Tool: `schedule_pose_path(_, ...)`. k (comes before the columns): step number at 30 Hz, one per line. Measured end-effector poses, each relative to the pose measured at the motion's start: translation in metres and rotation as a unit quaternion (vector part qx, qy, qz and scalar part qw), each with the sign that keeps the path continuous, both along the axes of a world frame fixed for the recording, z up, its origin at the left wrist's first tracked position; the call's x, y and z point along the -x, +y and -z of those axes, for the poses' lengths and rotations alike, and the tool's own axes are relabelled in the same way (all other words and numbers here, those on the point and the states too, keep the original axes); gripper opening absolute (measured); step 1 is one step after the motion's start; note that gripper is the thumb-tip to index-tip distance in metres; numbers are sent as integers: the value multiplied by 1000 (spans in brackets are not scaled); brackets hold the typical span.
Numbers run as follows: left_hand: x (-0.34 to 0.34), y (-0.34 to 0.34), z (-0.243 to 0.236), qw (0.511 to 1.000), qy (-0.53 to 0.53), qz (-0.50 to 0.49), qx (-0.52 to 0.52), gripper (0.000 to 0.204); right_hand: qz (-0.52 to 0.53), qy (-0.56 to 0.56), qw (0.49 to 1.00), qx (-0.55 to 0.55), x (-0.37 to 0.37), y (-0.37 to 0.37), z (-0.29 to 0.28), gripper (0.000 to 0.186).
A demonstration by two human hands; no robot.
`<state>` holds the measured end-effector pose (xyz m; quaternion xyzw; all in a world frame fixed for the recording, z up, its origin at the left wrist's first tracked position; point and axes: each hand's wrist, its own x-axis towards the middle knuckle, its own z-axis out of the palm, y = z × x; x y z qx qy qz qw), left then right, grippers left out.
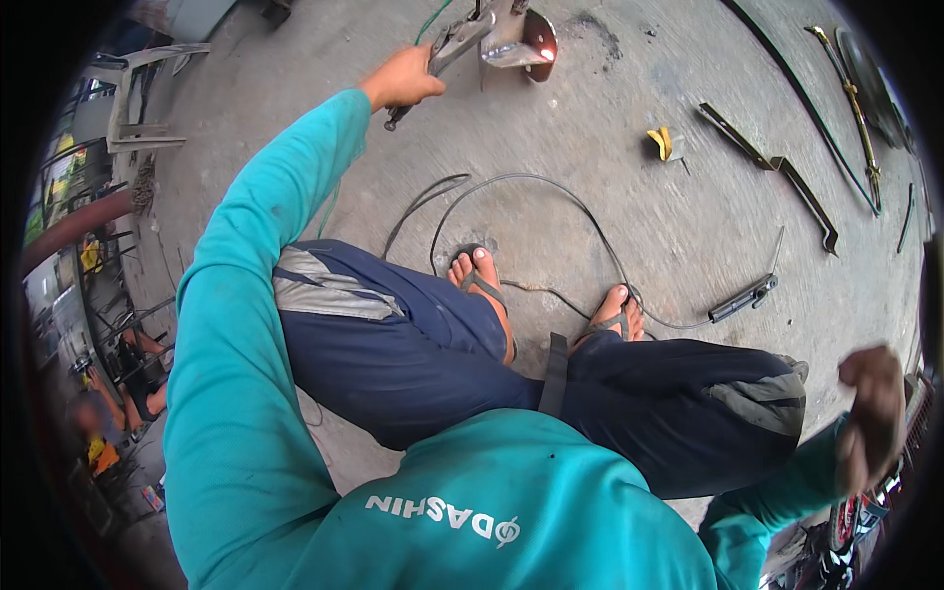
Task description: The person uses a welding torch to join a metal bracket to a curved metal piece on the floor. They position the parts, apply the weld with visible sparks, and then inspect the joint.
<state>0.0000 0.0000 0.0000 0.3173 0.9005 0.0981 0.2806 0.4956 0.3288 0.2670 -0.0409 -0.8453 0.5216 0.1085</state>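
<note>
At the upper middle, my left hand (405,79) is wrapped round a pair of locking pliers (460,41). The pliers' jaws reach a curved metal piece (539,47), reddish brown with a bright silvery area, near the concrete floor. My right hand (873,418) is raised at the right rim, smeared by motion; whether it holds anything cannot be made out. A welding electrode holder (744,298) with a thin rod (780,250) in it lies on the floor to the right of my feet.
A black cable (580,200) loops around my sandalled feet. Toward the right lie a yellow-and-grey scrap (664,144), a bent metal strip (775,165), a long black strip (806,98) and a brass-coloured rod (854,96). A plastic chair (128,103) stands left; another person (103,423) is beyond.
</note>
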Motion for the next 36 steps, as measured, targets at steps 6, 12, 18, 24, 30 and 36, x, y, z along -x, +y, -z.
schedule_pose_path(6,-12,-13,11,997,49,35,-56,53,-449,6,836,315,91,-41,-30,17)
schedule_pose_path(12,-25,24,-8,998,4,-19,-67,47,-459,35,774,434,102,-64,12,13)
schedule_pose_path(18,-20,42,-32,993,-62,-97,-23,43,-463,9,766,446,105,-69,19,18)
schedule_pose_path(24,-20,53,-42,988,-82,-128,-22,41,-543,-19,745,387,94,-85,18,17)
schedule_pose_path(30,-15,57,-47,987,-91,-130,-19,40,-456,15,763,458,102,-70,18,15)
schedule_pose_path(36,-9,41,-38,988,-81,-128,-14,40,-498,-6,741,451,102,-64,17,16)
